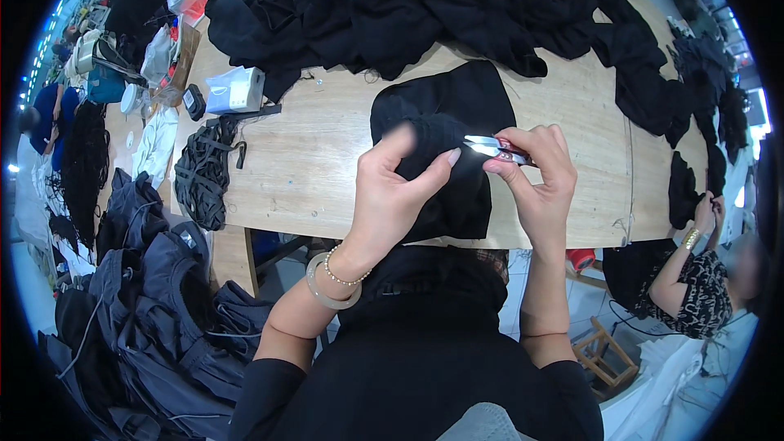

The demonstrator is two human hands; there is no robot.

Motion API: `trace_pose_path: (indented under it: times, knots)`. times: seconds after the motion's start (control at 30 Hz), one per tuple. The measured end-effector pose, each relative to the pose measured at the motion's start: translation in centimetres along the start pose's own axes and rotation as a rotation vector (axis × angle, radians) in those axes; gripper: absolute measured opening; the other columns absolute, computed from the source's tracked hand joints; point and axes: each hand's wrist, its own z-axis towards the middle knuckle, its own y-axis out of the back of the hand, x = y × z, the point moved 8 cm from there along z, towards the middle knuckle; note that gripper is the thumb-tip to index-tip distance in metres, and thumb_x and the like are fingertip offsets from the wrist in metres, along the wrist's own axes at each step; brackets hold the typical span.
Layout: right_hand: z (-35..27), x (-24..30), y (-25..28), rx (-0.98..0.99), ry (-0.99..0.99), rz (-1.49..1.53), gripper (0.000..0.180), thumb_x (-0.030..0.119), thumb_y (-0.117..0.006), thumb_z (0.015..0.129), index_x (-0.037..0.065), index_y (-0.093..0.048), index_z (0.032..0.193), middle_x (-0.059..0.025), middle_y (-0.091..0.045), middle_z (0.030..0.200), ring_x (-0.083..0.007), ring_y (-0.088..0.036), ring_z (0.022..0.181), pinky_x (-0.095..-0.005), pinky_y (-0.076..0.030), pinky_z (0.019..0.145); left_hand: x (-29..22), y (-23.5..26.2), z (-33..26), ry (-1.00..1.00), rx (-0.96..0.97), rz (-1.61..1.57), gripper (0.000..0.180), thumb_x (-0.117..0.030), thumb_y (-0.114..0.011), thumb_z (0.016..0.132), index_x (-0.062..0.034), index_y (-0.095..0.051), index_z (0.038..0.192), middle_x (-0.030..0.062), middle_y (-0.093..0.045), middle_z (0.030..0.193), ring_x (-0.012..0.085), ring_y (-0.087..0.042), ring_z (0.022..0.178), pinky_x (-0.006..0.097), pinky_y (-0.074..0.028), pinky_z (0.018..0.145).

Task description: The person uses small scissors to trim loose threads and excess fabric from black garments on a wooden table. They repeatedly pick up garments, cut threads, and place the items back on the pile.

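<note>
Black garment piece (469, 196) lies on the pale worktop (306, 143) directly in front of the person, reaching about to the near edge, its upper left part gathered up in the left hand (388, 184). That hand's fingers grasp the bunched cloth, the index finger blurred and the others partly hidden; the grip probably steadies the fold and presents it to the blades. The right hand (543, 167) has its fingers closed around small red-handled snips (498, 149), whose tips point left at the fold, an angle that likely lets both hands work close together. Whether the blades touch the cloth, I cannot tell. Beyond lies a heap of black garments (392, 8), seemingly set back to leave working room. At left, a tissue pack (235, 93) and a tangle of dark straps (204, 167) sit aside, apparently out of the arms' way.
</note>
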Motion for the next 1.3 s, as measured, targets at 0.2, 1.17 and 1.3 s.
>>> trace_pose_path:
  times: [0.2, 1.17, 1.3]
  knots:
    - [0.1, 0.7, -0.3, -0.014, 0.051, -0.050, 0.029, 0.019, -0.084, 0.068, 0.006, -0.070, 0.090, -0.0012, -0.061, 0.075, -0.0185, -0.046, 0.071, -0.0317, -0.039, 0.063, 0.0, -0.2, -0.1, 0.030, 0.022, -0.058, 0.020, -0.001, -0.072, 0.086, 0.0033, -0.071, 0.106, 0.0038, -0.070, 0.096, 0.0084, -0.064, 0.088, 0.024, -0.051, 0.078]
    - [1.5, -8.3, 0.9, -0.255, -0.421, 0.102, 0.019, 0.019, -0.067, 0.096, 0.000, -0.064, 0.100, 0.0000, -0.063, 0.089, -0.0090, -0.054, 0.078, -0.0240, -0.044, 0.072, 3.3, 3.0, -1.2, 0.225, 0.106, -0.053, 0.025, -0.004, -0.075, 0.087, 0.0047, -0.070, 0.109, 0.0061, -0.073, 0.099, 0.0091, -0.065, 0.088, 0.023, -0.052, 0.083]
    - [1.5, -6.8, 0.3, -0.190, -0.344, 0.185, 0.023, 0.023, -0.065, 0.097, 0.004, -0.062, 0.110, 0.0004, -0.061, 0.092, -0.0083, -0.049, 0.079, -0.0248, -0.042, 0.071, 3.4, 2.8, -1.1, 0.199, 0.113, -0.034, 0.025, -0.003, -0.075, 0.087, 0.0049, -0.070, 0.110, 0.0062, -0.073, 0.100, 0.0093, -0.066, 0.088, 0.024, -0.052, 0.083]
